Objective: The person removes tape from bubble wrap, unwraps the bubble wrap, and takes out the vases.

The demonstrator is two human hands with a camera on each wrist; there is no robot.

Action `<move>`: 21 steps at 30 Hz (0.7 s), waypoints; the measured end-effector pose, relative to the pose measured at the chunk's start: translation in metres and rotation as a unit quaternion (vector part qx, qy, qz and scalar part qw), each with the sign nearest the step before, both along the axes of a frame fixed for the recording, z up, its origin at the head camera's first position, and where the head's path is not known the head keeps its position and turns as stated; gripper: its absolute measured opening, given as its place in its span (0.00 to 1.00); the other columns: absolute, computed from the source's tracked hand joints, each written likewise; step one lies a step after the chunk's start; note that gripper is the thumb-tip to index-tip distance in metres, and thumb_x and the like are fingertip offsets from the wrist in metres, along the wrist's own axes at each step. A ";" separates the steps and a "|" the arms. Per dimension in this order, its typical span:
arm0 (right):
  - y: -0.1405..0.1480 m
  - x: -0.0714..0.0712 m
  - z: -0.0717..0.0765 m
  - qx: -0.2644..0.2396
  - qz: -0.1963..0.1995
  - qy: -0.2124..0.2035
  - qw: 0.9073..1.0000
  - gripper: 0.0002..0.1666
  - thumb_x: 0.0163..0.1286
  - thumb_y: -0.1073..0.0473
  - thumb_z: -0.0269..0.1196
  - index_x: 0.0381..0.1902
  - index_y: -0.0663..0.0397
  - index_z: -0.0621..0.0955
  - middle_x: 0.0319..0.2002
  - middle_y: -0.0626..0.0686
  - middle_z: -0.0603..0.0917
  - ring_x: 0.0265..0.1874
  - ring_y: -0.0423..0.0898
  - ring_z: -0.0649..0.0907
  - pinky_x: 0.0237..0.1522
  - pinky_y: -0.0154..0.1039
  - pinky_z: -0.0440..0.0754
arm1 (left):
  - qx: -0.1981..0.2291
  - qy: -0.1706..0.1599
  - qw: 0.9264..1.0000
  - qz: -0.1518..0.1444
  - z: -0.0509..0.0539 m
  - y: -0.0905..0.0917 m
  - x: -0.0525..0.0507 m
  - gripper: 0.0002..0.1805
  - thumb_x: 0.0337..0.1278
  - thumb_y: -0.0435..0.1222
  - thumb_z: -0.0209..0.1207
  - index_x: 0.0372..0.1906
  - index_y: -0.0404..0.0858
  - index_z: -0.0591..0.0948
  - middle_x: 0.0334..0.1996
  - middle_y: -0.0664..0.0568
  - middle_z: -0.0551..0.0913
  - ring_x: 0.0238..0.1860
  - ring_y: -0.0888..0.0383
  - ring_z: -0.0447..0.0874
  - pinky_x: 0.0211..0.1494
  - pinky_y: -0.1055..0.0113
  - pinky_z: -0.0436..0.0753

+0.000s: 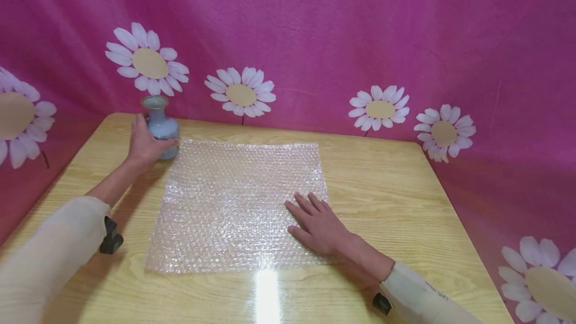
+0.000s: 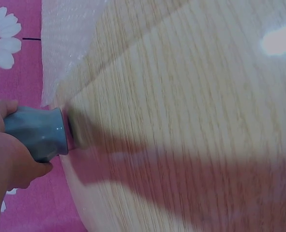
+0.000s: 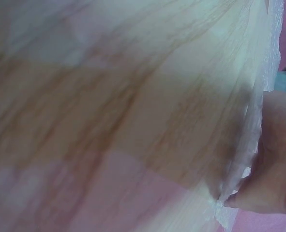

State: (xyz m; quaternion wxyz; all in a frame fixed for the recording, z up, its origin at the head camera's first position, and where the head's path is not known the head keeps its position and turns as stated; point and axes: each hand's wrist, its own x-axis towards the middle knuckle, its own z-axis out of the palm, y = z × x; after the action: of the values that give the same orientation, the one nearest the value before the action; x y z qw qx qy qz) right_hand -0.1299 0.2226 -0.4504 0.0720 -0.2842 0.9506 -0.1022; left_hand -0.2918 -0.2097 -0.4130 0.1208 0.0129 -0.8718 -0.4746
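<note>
A glazed blue-grey vase (image 1: 163,128) with a flared brown-rimmed mouth stands upright at the back left of the table. My left hand (image 1: 147,143) grips its body from the left, thumb and fingers on either side. The left wrist view shows the foot of the vase (image 2: 36,131) close to the tabletop; I cannot tell whether it touches. A sheet of clear bubble wrap (image 1: 234,204) lies flat just right of the vase. On its right edge rests my right hand (image 1: 320,226), palm down with fingers spread. In the right wrist view, the bubble wrap edge (image 3: 249,140) runs beneath that hand.
The wooden table (image 1: 382,194) has light grain and a bright reflection near its front. A pink cloth (image 1: 306,39) with large white daisies hangs behind it and down both sides. Each sleeve end carries a small black camera (image 1: 110,236).
</note>
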 end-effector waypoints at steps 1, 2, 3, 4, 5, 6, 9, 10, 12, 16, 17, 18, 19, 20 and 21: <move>0.000 0.000 0.000 0.000 0.000 0.000 1.000 0.38 0.78 0.39 0.48 0.79 0.47 0.59 0.78 0.59 0.54 0.75 0.66 0.51 0.72 0.65 0.50 | -0.001 0.001 1.000 0.003 0.000 0.000 0.000 0.52 0.46 0.28 0.70 0.73 0.27 0.51 0.66 0.26 0.59 0.65 0.31 0.61 0.69 0.40 0.63; 0.000 0.000 0.000 0.000 0.000 -0.001 1.000 0.38 0.78 0.39 0.47 0.79 0.46 0.59 0.78 0.59 0.54 0.75 0.66 0.51 0.72 0.65 0.50 | -0.002 0.003 1.000 0.006 -0.001 -0.001 -0.001 0.52 0.46 0.28 0.71 0.73 0.26 0.51 0.65 0.26 0.60 0.65 0.31 0.61 0.69 0.40 0.63; 0.000 0.000 0.000 0.001 -0.001 -0.001 1.000 0.38 0.78 0.39 0.48 0.79 0.46 0.59 0.78 0.59 0.54 0.75 0.66 0.51 0.72 0.65 0.50 | -0.002 0.005 1.000 0.011 -0.001 -0.002 -0.002 0.52 0.46 0.29 0.71 0.72 0.26 0.52 0.65 0.26 0.60 0.64 0.32 0.62 0.69 0.41 0.63; 0.000 0.000 0.000 0.001 0.000 0.000 1.000 0.38 0.78 0.39 0.48 0.79 0.46 0.59 0.78 0.59 0.54 0.75 0.66 0.51 0.72 0.65 0.50 | -0.002 0.005 1.000 0.015 -0.001 -0.002 -0.002 0.51 0.45 0.29 0.71 0.72 0.26 0.52 0.65 0.26 0.60 0.64 0.32 0.62 0.69 0.41 0.63; 0.000 0.000 0.000 0.001 0.000 0.001 1.000 0.38 0.78 0.39 0.48 0.79 0.47 0.59 0.78 0.59 0.54 0.75 0.66 0.51 0.72 0.65 0.50 | -0.003 0.005 1.000 0.020 -0.002 -0.003 -0.002 0.51 0.45 0.29 0.71 0.72 0.26 0.52 0.65 0.26 0.60 0.64 0.32 0.62 0.69 0.42 0.63; 0.000 0.000 0.000 0.002 0.000 0.001 1.000 0.38 0.78 0.39 0.47 0.79 0.46 0.59 0.78 0.59 0.54 0.75 0.66 0.51 0.72 0.65 0.50 | -0.004 0.004 1.000 0.024 -0.002 -0.003 -0.002 0.51 0.45 0.29 0.71 0.71 0.26 0.52 0.65 0.26 0.60 0.65 0.32 0.62 0.70 0.42 0.63; 0.000 0.000 -0.001 0.003 0.000 0.000 1.000 0.38 0.78 0.39 0.47 0.79 0.46 0.59 0.78 0.59 0.54 0.75 0.66 0.51 0.72 0.65 0.50 | -0.001 0.000 1.000 0.031 -0.003 -0.005 -0.002 0.51 0.45 0.29 0.71 0.71 0.26 0.52 0.66 0.26 0.60 0.65 0.32 0.61 0.71 0.43 0.62; 0.000 0.000 -0.001 0.003 0.000 0.000 1.000 0.38 0.78 0.39 0.47 0.79 0.46 0.59 0.78 0.59 0.54 0.75 0.66 0.51 0.72 0.65 0.50 | -0.001 -0.001 0.999 0.032 -0.003 -0.006 -0.002 0.51 0.45 0.29 0.71 0.71 0.26 0.52 0.66 0.25 0.60 0.65 0.32 0.61 0.71 0.43 0.62; 0.000 0.000 -0.001 0.003 0.000 0.000 1.000 0.38 0.78 0.39 0.47 0.79 0.46 0.59 0.78 0.59 0.53 0.75 0.66 0.51 0.72 0.65 0.50 | 0.001 0.002 0.999 0.034 -0.004 -0.007 -0.002 0.51 0.45 0.28 0.71 0.71 0.26 0.52 0.66 0.25 0.60 0.65 0.31 0.61 0.71 0.43 0.62; 0.000 -0.001 -0.001 0.001 0.000 0.002 1.000 0.38 0.78 0.38 0.47 0.79 0.46 0.59 0.78 0.59 0.53 0.75 0.66 0.50 0.72 0.65 0.50 | 0.001 0.004 0.999 0.034 -0.006 -0.008 -0.003 0.51 0.46 0.28 0.71 0.71 0.25 0.51 0.66 0.26 0.59 0.66 0.31 0.61 0.71 0.44 0.61; 0.000 0.000 -0.002 0.001 0.000 0.002 1.000 0.38 0.78 0.38 0.47 0.79 0.46 0.58 0.78 0.59 0.53 0.75 0.65 0.50 0.72 0.65 0.50 | 0.001 0.003 0.999 0.033 -0.006 -0.009 -0.003 0.51 0.47 0.29 0.71 0.71 0.25 0.51 0.67 0.26 0.59 0.66 0.31 0.61 0.71 0.43 0.61; 0.000 -0.001 -0.002 0.001 -0.001 0.002 1.000 0.38 0.78 0.38 0.46 0.79 0.46 0.58 0.78 0.59 0.53 0.75 0.65 0.50 0.72 0.65 0.50 | 0.001 0.001 0.999 0.032 -0.006 -0.009 -0.003 0.51 0.47 0.29 0.70 0.71 0.25 0.51 0.67 0.26 0.58 0.66 0.31 0.60 0.72 0.43 0.61; 0.000 0.000 -0.002 0.002 -0.001 0.001 1.000 0.38 0.78 0.38 0.46 0.79 0.46 0.58 0.78 0.59 0.53 0.75 0.65 0.50 0.72 0.65 0.50 | -0.001 0.000 1.000 0.032 -0.006 -0.009 -0.003 0.51 0.47 0.29 0.70 0.71 0.26 0.50 0.67 0.26 0.58 0.66 0.31 0.60 0.72 0.43 0.61; 0.000 -0.001 -0.002 0.002 -0.002 0.001 1.000 0.38 0.78 0.38 0.46 0.79 0.46 0.58 0.78 0.59 0.53 0.75 0.65 0.50 0.72 0.65 0.50 | 0.000 -0.002 1.000 0.031 -0.006 -0.010 -0.003 0.52 0.47 0.29 0.70 0.72 0.26 0.50 0.67 0.26 0.58 0.67 0.31 0.60 0.72 0.43 0.60; 0.000 -0.001 -0.002 0.002 -0.002 0.001 1.000 0.38 0.78 0.38 0.46 0.79 0.45 0.58 0.78 0.59 0.53 0.75 0.65 0.50 0.72 0.65 0.50 | 0.001 -0.002 1.000 0.031 -0.006 -0.010 -0.003 0.52 0.47 0.29 0.70 0.72 0.27 0.50 0.67 0.26 0.58 0.67 0.32 0.60 0.72 0.43 0.60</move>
State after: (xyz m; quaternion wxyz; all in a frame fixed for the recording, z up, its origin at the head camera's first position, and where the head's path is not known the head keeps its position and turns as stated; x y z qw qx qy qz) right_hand -0.1304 0.2230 -0.4525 0.0715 -0.2823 0.9514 -0.1004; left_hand -0.2948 -0.2198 -0.4192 0.1338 0.0405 -0.8707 -0.4715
